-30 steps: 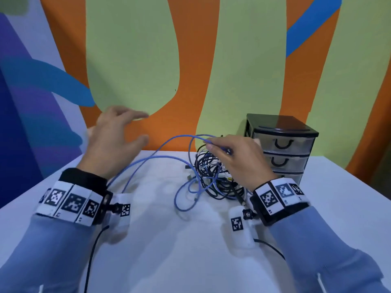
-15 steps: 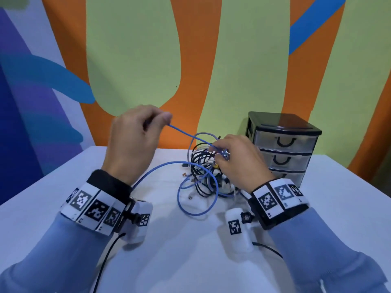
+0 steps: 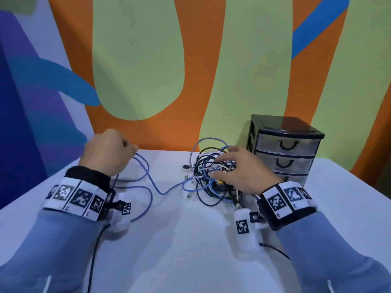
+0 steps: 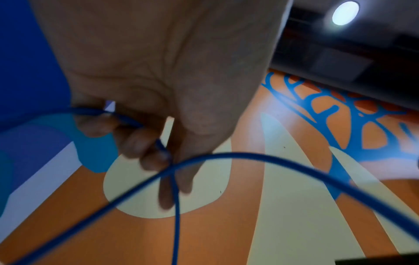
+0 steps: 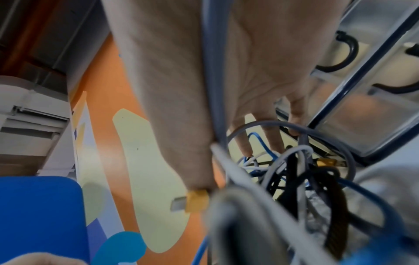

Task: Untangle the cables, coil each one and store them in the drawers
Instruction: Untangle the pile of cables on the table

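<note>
**A:** Head view first. Why is my left hand (image 3: 108,152) out to the side?

**B:** It is fisted round the thin blue round-jacketed cable (image 3: 148,176), off to the left of the knotted bundle of black, white and blue cables (image 3: 211,178). I'd judge the point is to draw that one strand clear of the bundle. The strand loops across the white surface (image 3: 190,240) and runs back into the knot, so it is not free yet.

**A:** And my right hand (image 3: 243,172)?

**B:** Spread flat on top of the bundle, fingers (image 3: 220,159) nearly straight, pressing rather than gripping. That pins the knot so the pull doesn't drag the whole lot. The black-framed stack of three clear plastic drawers (image 3: 285,153) stands just right of the bundle, all shut, ready for coils later.

**A:** Left wrist view?

**B:** The left hand's fingers (image 4: 145,143) are curled tight on the blue cable (image 4: 249,157); a second pass of it arcs in front, blurred.

**A:** Right wrist view?

**B:** Palm (image 5: 249,62) over the bundle (image 5: 294,170), fingertips extended into the strands, nothing pinched that I can see. A yellow-collared plug (image 5: 195,199) pokes out beside the thumb.
</note>
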Demonstrator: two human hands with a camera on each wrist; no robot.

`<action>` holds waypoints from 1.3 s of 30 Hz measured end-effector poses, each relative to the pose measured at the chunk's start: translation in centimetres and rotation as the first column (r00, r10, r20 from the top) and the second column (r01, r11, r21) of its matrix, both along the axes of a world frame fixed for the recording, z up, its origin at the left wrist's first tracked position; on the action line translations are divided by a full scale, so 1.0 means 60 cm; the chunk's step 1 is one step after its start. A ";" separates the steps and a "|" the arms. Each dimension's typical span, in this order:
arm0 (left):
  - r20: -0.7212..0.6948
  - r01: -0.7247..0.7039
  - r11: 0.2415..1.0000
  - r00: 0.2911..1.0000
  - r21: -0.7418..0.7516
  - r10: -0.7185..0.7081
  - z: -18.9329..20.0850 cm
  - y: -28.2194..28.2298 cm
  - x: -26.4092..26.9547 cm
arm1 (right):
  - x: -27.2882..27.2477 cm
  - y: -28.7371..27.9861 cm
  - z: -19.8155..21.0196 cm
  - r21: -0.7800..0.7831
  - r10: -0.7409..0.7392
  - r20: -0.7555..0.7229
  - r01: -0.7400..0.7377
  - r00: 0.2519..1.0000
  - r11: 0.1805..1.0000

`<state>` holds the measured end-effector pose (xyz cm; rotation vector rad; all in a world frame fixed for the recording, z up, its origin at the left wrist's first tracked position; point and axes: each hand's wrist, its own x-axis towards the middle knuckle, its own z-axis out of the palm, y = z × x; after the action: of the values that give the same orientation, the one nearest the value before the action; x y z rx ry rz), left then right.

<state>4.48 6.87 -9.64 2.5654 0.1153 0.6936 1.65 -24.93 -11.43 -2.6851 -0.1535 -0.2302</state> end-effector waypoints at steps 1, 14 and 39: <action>-0.060 -0.018 0.998 0.998 0.067 0.022 -0.004 -0.003 0.002 | -0.004 0.001 0.003 -0.007 -0.012 -0.033 0.012 0.999 1.000; -0.447 0.501 0.865 0.782 0.033 -0.435 -0.009 -0.099 -0.018 | 0.021 0.011 -0.023 0.056 -0.162 0.058 0.158 0.985 0.986; 0.526 0.477 0.643 0.840 -0.599 -0.133 0.012 -0.047 0.015 | 0.023 0.004 -0.014 0.611 0.028 0.423 -0.308 0.906 0.729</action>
<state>5.39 4.03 -8.90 1.5653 -0.1863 0.8584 3.05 -24.69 -12.30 -1.8580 -0.3649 -0.6310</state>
